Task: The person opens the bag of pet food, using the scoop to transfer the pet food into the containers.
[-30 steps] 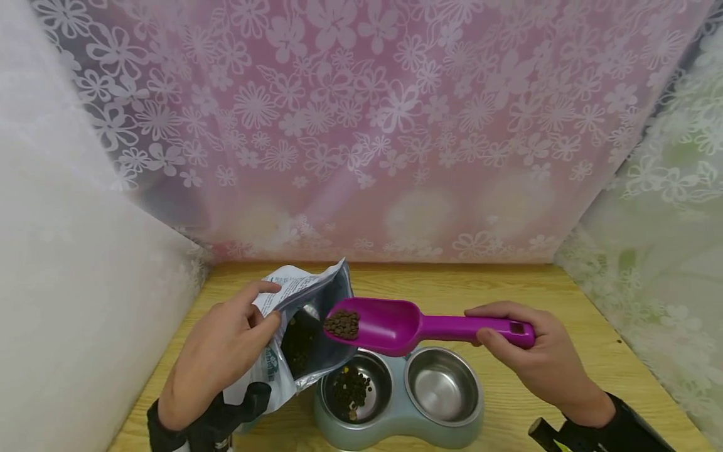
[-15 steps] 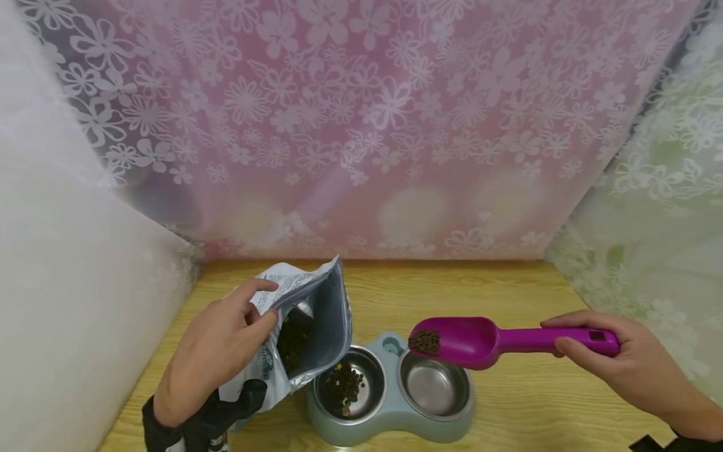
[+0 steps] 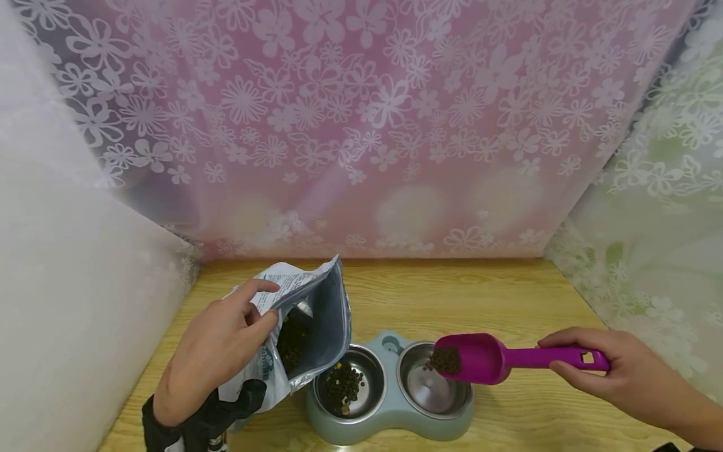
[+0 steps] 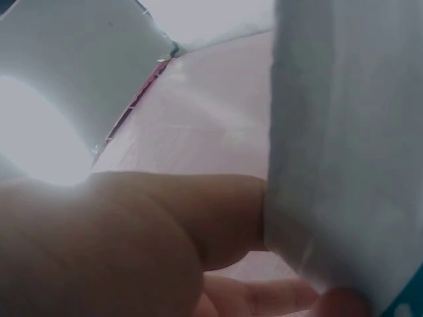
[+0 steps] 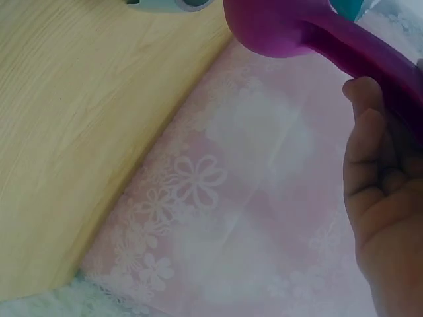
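Note:
My right hand (image 3: 615, 370) grips the handle of a magenta scoop (image 3: 486, 359). Brown kibble (image 3: 446, 360) lies at the scoop's lip, which hangs tilted over the right steel bowl (image 3: 432, 395); a few pieces are at or past its edge. With my left hand (image 3: 217, 345) I pinch the rim of a silver-lined food bag (image 3: 327, 333), its mouth turned to the right and dark food inside. The left steel bowl (image 3: 373, 395) holds a small heap of dark mixed kibble (image 3: 342, 386). In the left wrist view the bag (image 4: 344, 132) fills the right side.
Both bowls sit in a pale blue-green double stand (image 3: 390, 427) on a wooden table (image 3: 508, 289). A pink floral curtain (image 3: 361, 157) hangs behind the table. A white sheet (image 3: 68, 251) borders the left side, a green floral one (image 3: 666, 220) the right.
The scoop has moved right, out of the bag's mouth, and over the right bowl. It has since dropped lower and tipped, with kibble sliding to its lip. My left hand keeps the bag in place.

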`<move>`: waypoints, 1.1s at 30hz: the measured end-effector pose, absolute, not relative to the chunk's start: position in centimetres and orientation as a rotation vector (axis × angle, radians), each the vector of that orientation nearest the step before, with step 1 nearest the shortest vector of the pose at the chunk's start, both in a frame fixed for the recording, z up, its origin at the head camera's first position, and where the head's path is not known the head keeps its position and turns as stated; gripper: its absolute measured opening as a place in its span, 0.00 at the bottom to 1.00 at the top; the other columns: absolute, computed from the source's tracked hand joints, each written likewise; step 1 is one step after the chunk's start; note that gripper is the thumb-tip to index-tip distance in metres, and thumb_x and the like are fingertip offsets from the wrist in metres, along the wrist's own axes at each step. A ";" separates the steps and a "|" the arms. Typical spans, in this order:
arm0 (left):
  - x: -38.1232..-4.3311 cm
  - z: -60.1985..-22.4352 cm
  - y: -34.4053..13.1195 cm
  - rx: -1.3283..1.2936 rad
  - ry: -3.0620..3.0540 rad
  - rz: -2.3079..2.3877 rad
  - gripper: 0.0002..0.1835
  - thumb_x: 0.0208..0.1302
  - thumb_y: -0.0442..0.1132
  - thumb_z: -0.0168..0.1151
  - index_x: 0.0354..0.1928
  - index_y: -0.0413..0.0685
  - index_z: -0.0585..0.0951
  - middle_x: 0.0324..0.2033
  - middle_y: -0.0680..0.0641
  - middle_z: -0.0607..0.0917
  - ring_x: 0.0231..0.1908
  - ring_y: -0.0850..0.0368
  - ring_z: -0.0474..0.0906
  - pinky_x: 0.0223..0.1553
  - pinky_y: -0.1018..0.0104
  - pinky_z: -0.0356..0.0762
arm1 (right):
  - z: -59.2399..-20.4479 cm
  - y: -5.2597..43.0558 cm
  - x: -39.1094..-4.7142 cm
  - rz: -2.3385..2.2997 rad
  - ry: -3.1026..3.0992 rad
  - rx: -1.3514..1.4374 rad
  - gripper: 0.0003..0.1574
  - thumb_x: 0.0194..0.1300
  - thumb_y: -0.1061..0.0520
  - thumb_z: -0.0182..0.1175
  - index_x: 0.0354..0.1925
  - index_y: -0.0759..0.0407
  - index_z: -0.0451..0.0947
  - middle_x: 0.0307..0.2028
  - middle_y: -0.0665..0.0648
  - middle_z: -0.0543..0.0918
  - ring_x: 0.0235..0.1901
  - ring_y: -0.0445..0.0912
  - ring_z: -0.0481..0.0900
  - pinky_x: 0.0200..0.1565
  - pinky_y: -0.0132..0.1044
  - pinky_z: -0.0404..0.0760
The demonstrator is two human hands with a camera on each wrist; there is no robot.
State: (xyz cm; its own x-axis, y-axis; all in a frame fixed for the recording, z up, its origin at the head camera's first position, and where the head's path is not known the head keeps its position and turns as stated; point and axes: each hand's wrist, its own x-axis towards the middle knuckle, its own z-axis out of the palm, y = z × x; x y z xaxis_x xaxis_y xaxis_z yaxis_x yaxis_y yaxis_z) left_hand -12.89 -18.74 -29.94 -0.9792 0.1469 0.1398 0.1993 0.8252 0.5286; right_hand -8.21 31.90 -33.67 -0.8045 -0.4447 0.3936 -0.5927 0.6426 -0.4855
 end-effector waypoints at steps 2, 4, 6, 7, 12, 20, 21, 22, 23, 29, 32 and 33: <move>-12.9 -29.9 -18.8 -0.278 -2.916 -0.862 0.21 0.66 0.46 0.50 0.60 0.62 0.72 0.18 0.56 0.75 0.15 0.57 0.65 0.17 0.65 0.59 | -33.7 31.8 -8.3 0.878 -2.617 0.917 0.25 0.54 0.69 0.67 0.48 0.49 0.79 0.36 0.44 0.83 0.24 0.35 0.73 0.24 0.27 0.71; -12.9 -29.9 -18.8 -0.280 -2.917 -0.864 0.21 0.65 0.45 0.50 0.60 0.62 0.72 0.18 0.57 0.75 0.15 0.57 0.65 0.18 0.65 0.59 | -33.6 31.6 -8.4 0.823 -2.619 0.993 0.26 0.53 0.69 0.68 0.49 0.48 0.78 0.38 0.42 0.82 0.28 0.34 0.75 0.27 0.25 0.72; -12.9 -30.0 -18.8 -0.278 -2.920 -0.869 0.21 0.65 0.46 0.50 0.60 0.62 0.72 0.18 0.56 0.75 0.15 0.57 0.65 0.18 0.65 0.59 | -33.5 31.5 -8.4 0.817 -2.627 1.056 0.27 0.53 0.69 0.68 0.50 0.48 0.78 0.41 0.43 0.82 0.33 0.34 0.78 0.31 0.25 0.75; -12.8 -30.0 -18.8 -0.278 -2.920 -0.869 0.21 0.65 0.46 0.50 0.60 0.62 0.72 0.18 0.56 0.75 0.15 0.57 0.65 0.18 0.65 0.59 | -33.4 31.4 -8.4 0.821 -2.629 1.089 0.28 0.53 0.69 0.68 0.50 0.49 0.77 0.43 0.44 0.82 0.35 0.35 0.79 0.32 0.25 0.76; -12.8 -29.9 -18.8 -0.276 -2.921 -0.862 0.21 0.65 0.46 0.50 0.60 0.63 0.72 0.19 0.57 0.76 0.15 0.57 0.66 0.18 0.65 0.60 | -33.2 31.0 -8.3 0.855 -2.583 1.189 0.30 0.51 0.73 0.67 0.51 0.52 0.76 0.45 0.50 0.81 0.38 0.38 0.79 0.34 0.25 0.76; -12.8 -29.9 -18.7 -0.278 -2.909 -0.835 0.20 0.65 0.46 0.50 0.59 0.62 0.73 0.19 0.58 0.76 0.16 0.58 0.67 0.19 0.64 0.62 | -31.4 29.9 -7.1 0.802 -2.559 0.518 0.19 0.55 0.66 0.68 0.43 0.46 0.82 0.29 0.43 0.81 0.16 0.34 0.62 0.17 0.27 0.62; -12.8 -30.0 -18.6 -0.283 -2.904 -0.832 0.20 0.65 0.46 0.51 0.59 0.62 0.74 0.19 0.58 0.76 0.17 0.58 0.67 0.20 0.64 0.62 | -31.1 29.6 -6.9 0.833 -2.542 0.439 0.17 0.56 0.65 0.67 0.43 0.47 0.82 0.28 0.44 0.81 0.15 0.35 0.60 0.17 0.28 0.60; -12.8 -30.0 -18.6 -0.286 -2.898 -0.833 0.20 0.65 0.46 0.51 0.59 0.62 0.74 0.19 0.58 0.75 0.17 0.58 0.67 0.20 0.64 0.62 | -30.7 29.3 -6.8 0.876 -2.519 0.377 0.16 0.58 0.65 0.66 0.43 0.49 0.82 0.27 0.46 0.81 0.15 0.37 0.58 0.16 0.30 0.59; -12.8 -30.1 -18.5 -0.291 -2.891 -0.835 0.20 0.65 0.46 0.51 0.58 0.61 0.74 0.19 0.58 0.75 0.17 0.58 0.68 0.20 0.64 0.62 | -30.4 28.8 -6.7 0.924 -2.496 0.324 0.14 0.59 0.65 0.65 0.44 0.51 0.82 0.26 0.47 0.79 0.16 0.38 0.57 0.17 0.31 0.59; -12.7 -30.3 -18.4 -0.294 -2.871 -0.842 0.19 0.64 0.46 0.52 0.57 0.61 0.75 0.19 0.59 0.75 0.18 0.60 0.68 0.21 0.64 0.63 | -28.5 23.9 -7.0 1.212 -2.362 0.352 0.15 0.66 0.67 0.58 0.50 0.61 0.79 0.32 0.52 0.82 0.19 0.40 0.62 0.21 0.33 0.65; -12.6 -30.3 -18.4 -0.294 -2.860 -0.832 0.18 0.64 0.45 0.52 0.56 0.61 0.76 0.19 0.59 0.75 0.18 0.60 0.68 0.22 0.65 0.64 | -28.3 20.2 -8.1 1.263 -2.300 0.582 0.16 0.63 0.70 0.59 0.48 0.59 0.80 0.35 0.52 0.83 0.17 0.39 0.65 0.17 0.31 0.66; -12.6 -30.4 -18.4 -0.296 -2.855 -0.829 0.18 0.64 0.46 0.52 0.56 0.61 0.76 0.19 0.59 0.75 0.18 0.60 0.68 0.22 0.65 0.64 | -28.4 18.9 -8.4 1.278 -2.282 0.652 0.17 0.62 0.70 0.61 0.47 0.57 0.80 0.34 0.51 0.83 0.16 0.37 0.66 0.16 0.31 0.65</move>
